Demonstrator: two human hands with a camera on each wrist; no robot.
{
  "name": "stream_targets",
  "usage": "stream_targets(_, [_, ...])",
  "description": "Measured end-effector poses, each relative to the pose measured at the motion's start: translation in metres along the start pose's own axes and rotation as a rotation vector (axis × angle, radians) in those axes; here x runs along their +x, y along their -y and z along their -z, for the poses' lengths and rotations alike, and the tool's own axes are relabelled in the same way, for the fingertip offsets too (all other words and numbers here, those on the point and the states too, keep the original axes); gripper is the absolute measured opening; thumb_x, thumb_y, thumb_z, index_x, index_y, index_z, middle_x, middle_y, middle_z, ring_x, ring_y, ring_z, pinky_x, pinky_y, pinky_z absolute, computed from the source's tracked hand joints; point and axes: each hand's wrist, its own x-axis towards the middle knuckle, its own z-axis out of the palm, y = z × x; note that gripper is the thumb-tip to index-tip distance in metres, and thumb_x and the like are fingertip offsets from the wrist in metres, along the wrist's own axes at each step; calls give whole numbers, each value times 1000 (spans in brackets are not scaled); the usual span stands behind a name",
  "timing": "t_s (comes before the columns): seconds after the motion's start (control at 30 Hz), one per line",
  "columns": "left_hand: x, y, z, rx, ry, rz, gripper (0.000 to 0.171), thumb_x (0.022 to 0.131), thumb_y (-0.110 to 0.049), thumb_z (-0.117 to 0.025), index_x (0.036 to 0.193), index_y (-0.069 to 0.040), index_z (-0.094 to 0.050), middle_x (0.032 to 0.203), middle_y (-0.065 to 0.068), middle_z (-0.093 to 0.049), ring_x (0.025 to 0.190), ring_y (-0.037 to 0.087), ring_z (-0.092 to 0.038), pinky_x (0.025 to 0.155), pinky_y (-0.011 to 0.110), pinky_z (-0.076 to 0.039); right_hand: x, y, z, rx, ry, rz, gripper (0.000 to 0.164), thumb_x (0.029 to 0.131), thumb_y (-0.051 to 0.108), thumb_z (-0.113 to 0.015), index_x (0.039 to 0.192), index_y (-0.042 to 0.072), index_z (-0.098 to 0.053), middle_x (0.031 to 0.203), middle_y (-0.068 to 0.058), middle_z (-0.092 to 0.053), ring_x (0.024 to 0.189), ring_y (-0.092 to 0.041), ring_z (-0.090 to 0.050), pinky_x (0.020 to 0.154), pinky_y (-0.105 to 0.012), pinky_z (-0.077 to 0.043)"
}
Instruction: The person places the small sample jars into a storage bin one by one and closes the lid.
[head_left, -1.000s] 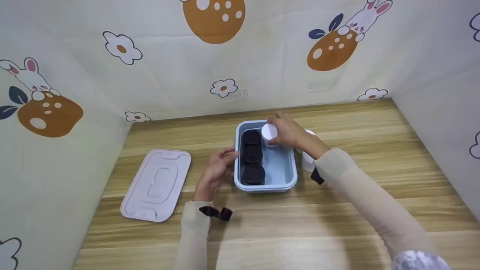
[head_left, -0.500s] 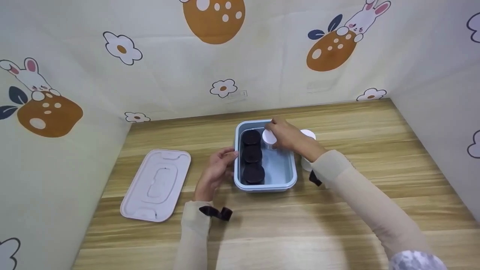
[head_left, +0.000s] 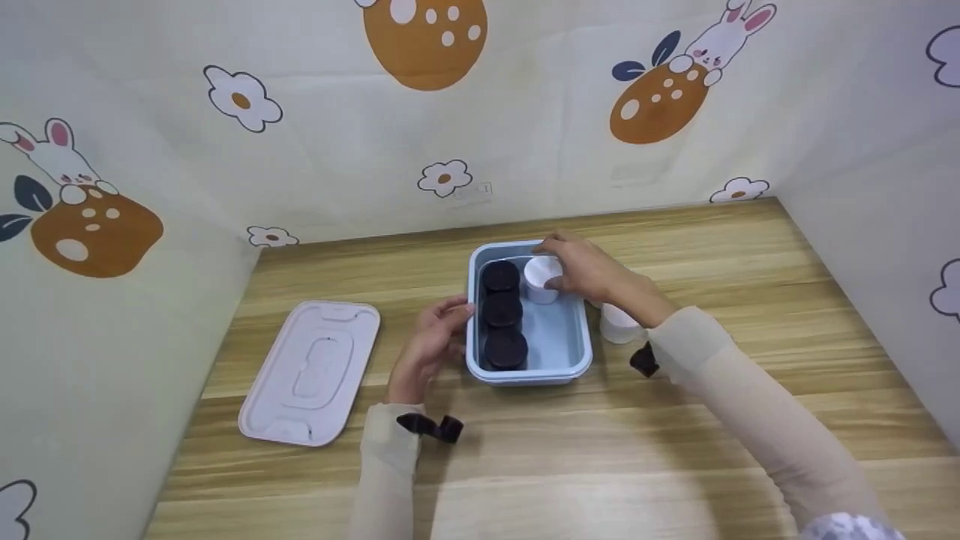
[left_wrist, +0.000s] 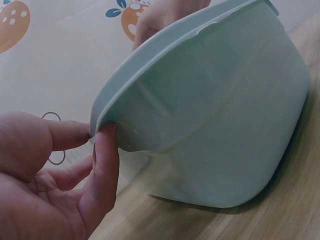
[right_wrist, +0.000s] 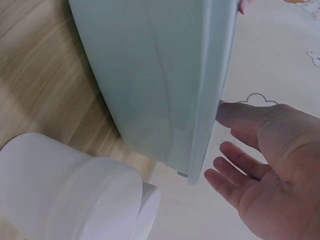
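Note:
A light-blue plastic box stands on the table in the head view. My left hand pinches its left rim between thumb and fingers, clearly seen in the left wrist view, where the box wall fills the middle. Inside, a white round jar stands at the far right corner. Thumb and index finger of my right hand hold it at the lid. In the right wrist view the other fingers stay outside, loosely bent, and the wall hides the jar. Several black round jars line the box's left side.
Right of the box stands a white jar, partly covered by the right arm. A second white jar shows behind it in the right wrist view. A pale lid lies flat at the left. Patterned walls border the wooden table.
The white jar in the box has shifted slightly right. My right hand has drawn back a little, showing more of the jar's lid. My left hand keeps its place on the rim.

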Motion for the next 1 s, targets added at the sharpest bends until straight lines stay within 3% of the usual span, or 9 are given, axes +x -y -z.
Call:
stream_targets(0.23, [0, 1, 0, -19, 3, -19, 43, 97, -11, -61, 137, 2, -50, 97, 4, -68, 76, 14, -66, 52, 27, -55, -18, -10, 8, 112, -81, 25, 43, 90, 12, -73, 131, 4, -62, 131, -18, -58, 122, -40, -57, 105, -55, -48])
stream_targets(0.53, [0, 0, 0, -8, -6, -17, 42, 98, -12, -60, 137, 1, -51, 97, 3, -70, 76, 13, -67, 54, 27, -56, -46, -26, 9, 308, -293, 74, 36, 86, 7, -77, 121, 1, -68, 122, -16, -67, 115, -36, -62, 95, -52, -56])
stream_targets(0.67, [-1, 1, 0, -7, 8, -16, 41, 99, -13, -59, 136, 1, -50, 93, 1, -69, 73, 12, -67, 55, 26, -56, -59, -30, 8, 364, -361, 57, 35, 85, 9, -79, 118, 4, -71, 118, -12, -69, 113, -28, -64, 94, -47, -57])
stream_targets(0.87, [-2, 0, 0, -24, 17, -6, 41, 99, -13, -58, 137, 1, -49, 92, 0, -69, 72, 12, -67, 56, 27, -56, -76, -37, 4, 463, -434, 26, 32, 84, 12, -81, 115, 10, -74, 115, -8, -70, 109, -4, -59, 93, -33, -55])
stream_targets(1.0, [-2, 1, 0, -24, 17, -9, 40, 99, -13, -58, 137, 0, -50, 92, 1, -69, 72, 12, -67, 56, 27, -56, -85, -43, -2, 496, -446, -14, 33, 83, 7, -81, 115, 6, -73, 116, -11, -69, 109, -5, -58, 93, -35, -54])
